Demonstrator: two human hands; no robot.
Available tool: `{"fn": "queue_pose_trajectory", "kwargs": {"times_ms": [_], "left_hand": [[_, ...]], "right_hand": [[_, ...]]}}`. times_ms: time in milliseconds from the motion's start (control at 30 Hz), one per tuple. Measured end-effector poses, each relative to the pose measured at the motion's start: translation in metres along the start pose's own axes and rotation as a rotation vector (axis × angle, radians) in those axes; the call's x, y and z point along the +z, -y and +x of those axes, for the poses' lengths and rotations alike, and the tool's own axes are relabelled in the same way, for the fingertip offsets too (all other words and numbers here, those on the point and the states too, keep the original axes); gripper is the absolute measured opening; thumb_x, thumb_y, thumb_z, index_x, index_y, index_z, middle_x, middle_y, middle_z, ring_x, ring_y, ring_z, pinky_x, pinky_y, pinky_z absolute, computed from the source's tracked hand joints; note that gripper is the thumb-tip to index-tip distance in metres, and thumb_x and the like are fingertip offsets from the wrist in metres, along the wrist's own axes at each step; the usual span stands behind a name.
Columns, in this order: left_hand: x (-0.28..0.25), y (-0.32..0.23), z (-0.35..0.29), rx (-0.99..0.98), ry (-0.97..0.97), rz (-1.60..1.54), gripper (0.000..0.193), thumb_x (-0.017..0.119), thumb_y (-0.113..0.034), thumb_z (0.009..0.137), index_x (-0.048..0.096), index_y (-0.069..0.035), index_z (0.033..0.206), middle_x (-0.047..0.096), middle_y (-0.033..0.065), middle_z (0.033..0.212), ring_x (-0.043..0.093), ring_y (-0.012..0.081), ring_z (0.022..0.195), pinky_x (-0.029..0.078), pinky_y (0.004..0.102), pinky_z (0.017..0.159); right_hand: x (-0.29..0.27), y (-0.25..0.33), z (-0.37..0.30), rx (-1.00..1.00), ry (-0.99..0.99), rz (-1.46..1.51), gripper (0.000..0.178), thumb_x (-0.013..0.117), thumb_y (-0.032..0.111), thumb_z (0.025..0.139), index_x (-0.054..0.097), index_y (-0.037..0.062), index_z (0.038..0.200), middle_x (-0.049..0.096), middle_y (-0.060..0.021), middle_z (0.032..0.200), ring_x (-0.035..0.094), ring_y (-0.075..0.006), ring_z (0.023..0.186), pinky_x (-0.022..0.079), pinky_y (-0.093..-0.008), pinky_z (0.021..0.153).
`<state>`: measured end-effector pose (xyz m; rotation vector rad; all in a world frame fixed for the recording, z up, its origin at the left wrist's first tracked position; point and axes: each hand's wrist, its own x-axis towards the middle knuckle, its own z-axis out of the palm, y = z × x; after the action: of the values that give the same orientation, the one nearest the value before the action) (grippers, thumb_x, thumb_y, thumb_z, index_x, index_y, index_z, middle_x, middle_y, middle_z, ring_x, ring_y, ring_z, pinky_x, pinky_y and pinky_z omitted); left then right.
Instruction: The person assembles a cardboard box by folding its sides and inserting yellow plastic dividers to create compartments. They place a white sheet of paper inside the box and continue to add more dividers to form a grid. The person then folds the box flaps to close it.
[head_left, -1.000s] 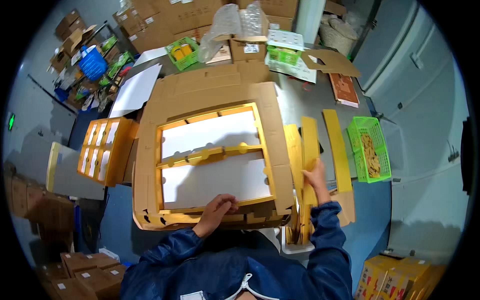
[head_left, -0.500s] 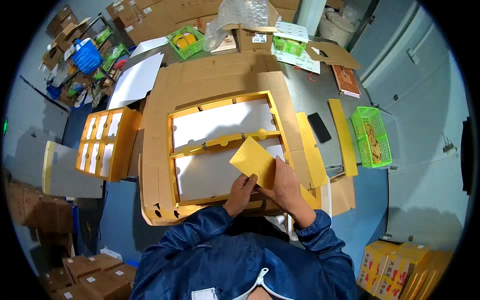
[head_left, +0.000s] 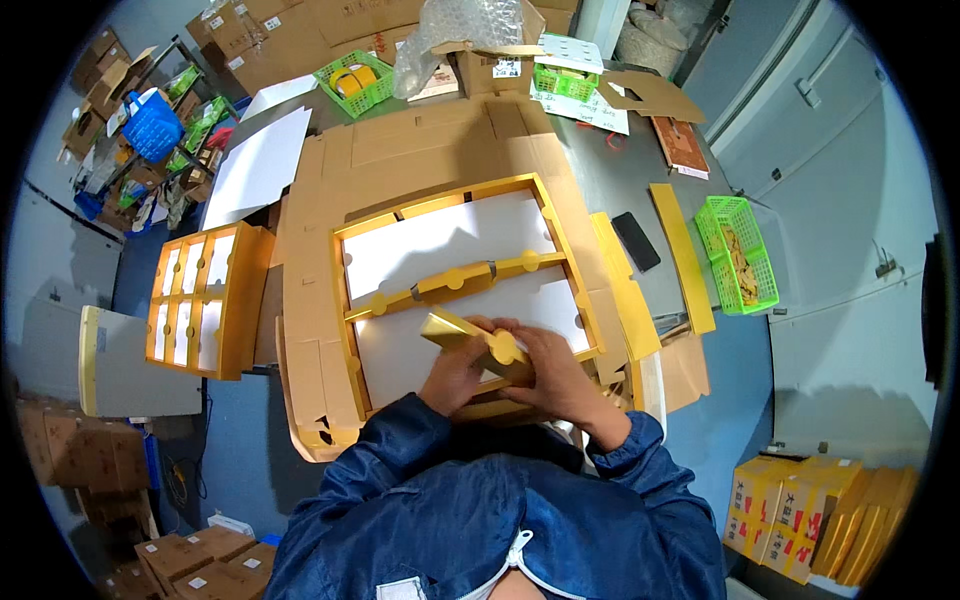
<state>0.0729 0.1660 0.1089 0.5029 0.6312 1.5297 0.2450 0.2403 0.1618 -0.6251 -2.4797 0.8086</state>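
Note:
A folded piece of yellow cardboard [head_left: 510, 371] with a rounded tab is held upright between my two hands. My left hand [head_left: 455, 377] grips its left side, and my right hand [head_left: 562, 378] is closed round its right side; some fingers are hidden behind it. Both hands are over the near part of a shallow yellow box [head_left: 350, 372] with white panels [head_left: 440, 240] inside. A yellow divider [head_left: 455, 290] with rounded tabs runs across the middle of the box, just beyond my hands. The box lies on large brown cardboard sheets [head_left: 315, 300].
Right of the box lie flat yellow strips [head_left: 680, 255], a black phone [head_left: 636, 242] and a green basket [head_left: 738, 255] of small yellow pieces. At left stands a yellow box with white compartments [head_left: 215, 300]. Another green basket [head_left: 355, 82] holds tape rolls at the back.
The cardboard was a flat, tilted sheet and now stands folded, its tab showing. My left hand has moved slightly left, and the fingers of my right hand have closed round the far side.

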Motion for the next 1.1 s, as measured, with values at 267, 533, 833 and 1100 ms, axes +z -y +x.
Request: {"fn": "queue_pose_trajectory", "kwargs": {"times_ms": [267,533,833,1100], "left_hand": [[-0.017,-0.053,0.007,0.012,-0.079,-0.065,0.024,0.062,-0.022,0.087,0.055,-0.006,0.103,0.058,0.0138,0.111,0.055,0.0316,0.111,0.044,0.0467,0.097],[-0.047,-0.074,0.011,0.042,-0.165,-0.023,0.03,0.052,-0.03,0.094,0.053,-0.004,0.11,0.06,0.0123,0.111,0.056,0.0314,0.11,0.045,0.0458,0.096],[-0.032,-0.052,0.007,-0.146,-0.232,0.012,0.027,0.049,-0.025,0.096,0.051,-0.005,0.114,0.059,0.012,0.111,0.057,0.0256,0.106,0.045,0.0406,0.095],[-0.038,-0.001,0.0,-0.126,-0.361,0.141,0.015,0.06,-0.009,0.089,0.06,0.001,0.1,0.065,0.0104,0.089,0.063,0.0183,0.077,0.053,0.0289,0.072]], "right_hand": [[-0.008,0.007,-0.015,0.519,0.287,0.024,0.098,0.082,0.035,0.061,0.031,-0.0028,0.135,0.056,-0.0267,0.112,0.057,-0.038,0.104,0.045,-0.0397,0.09],[-0.013,-0.016,-0.034,0.358,0.026,-0.119,0.074,0.078,0.035,0.067,0.047,-0.0002,0.123,0.062,-0.0214,0.089,0.061,-0.0355,0.088,0.048,-0.0399,0.078],[0.011,-0.026,-0.04,0.561,0.126,-0.054,0.037,0.071,0.036,0.075,0.058,0.0035,0.088,0.063,-0.0189,0.076,0.062,-0.0368,0.073,0.049,-0.0415,0.064],[0.037,-0.023,-0.029,0.47,-0.061,-0.265,0.037,0.073,0.032,0.073,0.052,0.003,0.082,0.058,-0.0165,0.07,0.059,-0.0354,0.069,0.047,-0.042,0.06]]}}
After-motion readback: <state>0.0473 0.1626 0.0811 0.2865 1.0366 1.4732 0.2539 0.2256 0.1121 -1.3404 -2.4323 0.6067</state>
